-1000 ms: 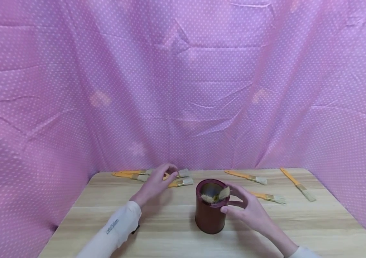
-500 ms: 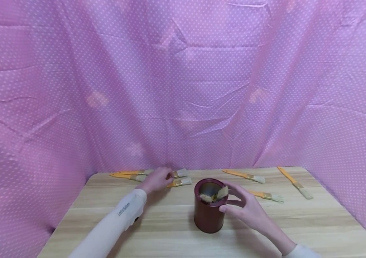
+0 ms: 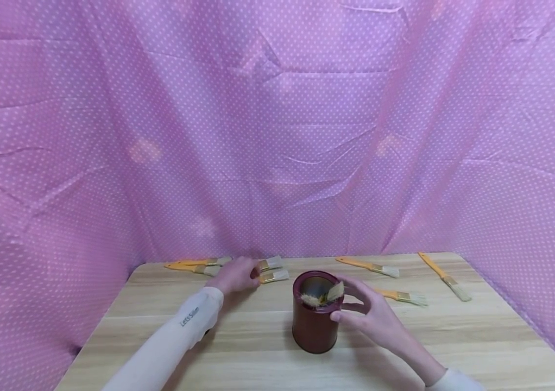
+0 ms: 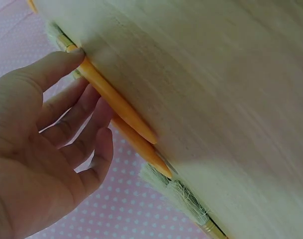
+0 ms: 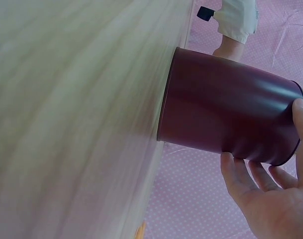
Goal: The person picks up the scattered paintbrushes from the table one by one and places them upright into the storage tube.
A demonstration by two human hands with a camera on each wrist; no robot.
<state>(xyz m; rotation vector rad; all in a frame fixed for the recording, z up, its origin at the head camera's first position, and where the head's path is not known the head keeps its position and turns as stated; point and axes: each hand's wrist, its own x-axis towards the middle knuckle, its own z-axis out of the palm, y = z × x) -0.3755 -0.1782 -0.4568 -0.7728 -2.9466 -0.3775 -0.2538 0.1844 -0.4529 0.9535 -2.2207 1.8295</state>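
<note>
In the head view my left hand (image 3: pixel 237 274) is at the back left of the table, beside two flat paintbrushes. It pinches the nearer paintbrush (image 4: pixel 111 97) by its orange handle near the metal band, thumb on one side and index finger on the other. The second brush's handle (image 4: pixel 140 148) lies just behind. My right hand (image 3: pixel 372 312) holds the dark red can (image 3: pixel 315 328) near its rim, thumb in front and fingers at the side. The can stands upright on the table. Pale bristles (image 3: pixel 335 291) show inside its mouth; the handles below are mostly hidden.
Two more brushes (image 3: pixel 194 268) lie left of my left hand. On the right are a back brush (image 3: pixel 367 266), one partly behind my right hand (image 3: pixel 404 297), and one at the far right (image 3: pixel 443 276). Pink dotted cloth (image 3: pixel 277 136) hangs around the wooden table (image 3: pixel 243 347).
My left hand has come down onto the brushes and its thumb and fingers have closed on the nearer handle. The right hand stays on the can. The head view has shifted slightly.
</note>
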